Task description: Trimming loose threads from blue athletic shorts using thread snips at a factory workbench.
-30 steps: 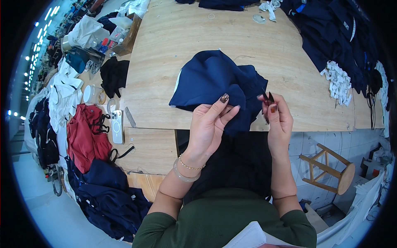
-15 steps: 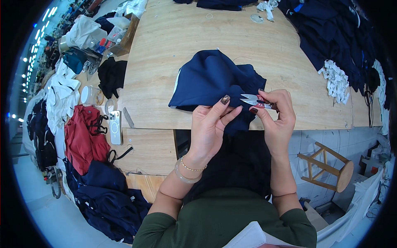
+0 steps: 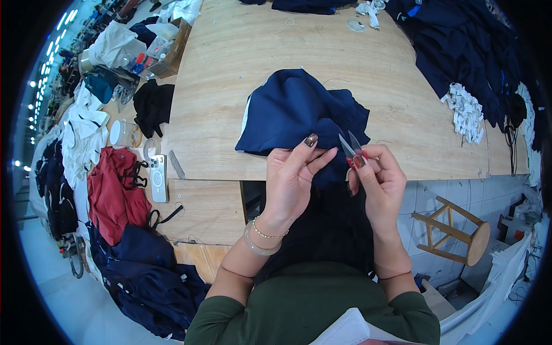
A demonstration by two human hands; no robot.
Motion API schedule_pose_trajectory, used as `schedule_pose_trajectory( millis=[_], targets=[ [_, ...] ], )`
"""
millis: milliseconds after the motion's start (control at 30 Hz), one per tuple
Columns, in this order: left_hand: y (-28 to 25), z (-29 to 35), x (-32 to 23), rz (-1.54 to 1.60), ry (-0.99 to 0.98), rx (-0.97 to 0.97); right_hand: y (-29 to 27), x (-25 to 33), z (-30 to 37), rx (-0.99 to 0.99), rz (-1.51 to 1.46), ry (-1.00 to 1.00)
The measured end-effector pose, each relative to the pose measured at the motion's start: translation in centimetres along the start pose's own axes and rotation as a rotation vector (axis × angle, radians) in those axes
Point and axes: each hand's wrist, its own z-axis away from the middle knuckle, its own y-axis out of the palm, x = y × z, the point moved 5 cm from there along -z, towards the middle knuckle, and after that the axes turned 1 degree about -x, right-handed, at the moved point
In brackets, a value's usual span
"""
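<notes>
A navy blue garment [image 3: 299, 112] lies bunched on the wooden table [image 3: 241, 63], one end hanging over the near edge. My left hand [image 3: 293, 175] pinches the cloth at that edge between thumb and fingers. My right hand [image 3: 376, 178] holds small thread snips [image 3: 349, 145], their blades pointing up and left at the fabric just beside my left fingertips.
A phone [image 3: 158, 178] lies on a lower bench at the left, with red cloth [image 3: 115, 190] and piles of white and navy garments [image 3: 149, 276] around it. More navy clothing [image 3: 460, 46] and white scraps [image 3: 463, 112] cover the table's right side. A wooden stool [image 3: 457, 236] stands at the lower right.
My right hand has turned the snips so the blades point toward the fabric and brought them closer to my left fingers. The garment has barely shifted.
</notes>
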Motion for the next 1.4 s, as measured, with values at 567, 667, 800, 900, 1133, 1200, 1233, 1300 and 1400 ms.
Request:
schedule_pose_trajectory(
  millis=[567, 667, 800, 900, 1133, 1200, 1233, 1300, 1400],
  targets=[
    [-0.34, 0.06, 0.27, -0.003, -0.006, 0.018, 0.39, -0.34, 0.02, -0.012, 0.051, -0.001],
    [0.12, 0.01, 0.20, -0.028, -0.023, -0.003, 0.35, -0.21, 0.05, -0.035, 0.020, -0.033],
    [0.10, 0.03, 0.18, -0.019, -0.018, -0.017, 0.25, 0.00, 0.02, -0.012, 0.032, -0.032],
    [-0.09, 0.02, 0.24, -0.022, -0.012, -0.015, 0.43, 0.10, 0.09, 0.001, 0.082, 0.004],
    [0.19, 0.11, 0.18, -0.031, -0.010, -0.040, 0.41, 0.08, 0.09, -0.002, 0.076, 0.018],
    [0.21, 0.13, 0.16, -0.034, -0.013, -0.056, 0.36, 0.07, 0.07, -0.011, 0.083, 0.009],
    [0.18, 0.16, 0.18, -0.034, -0.013, -0.053, 0.39, 0.02, 0.06, -0.011, 0.083, 0.009],
    [0.08, 0.15, 0.21, -0.033, -0.012, -0.050, 0.46, -0.07, 0.03, -0.013, 0.066, -0.006],
    [0.06, 0.15, 0.20, -0.039, -0.011, -0.043, 0.62, -0.30, -0.11, -0.002, 0.054, -0.053]
  ],
)
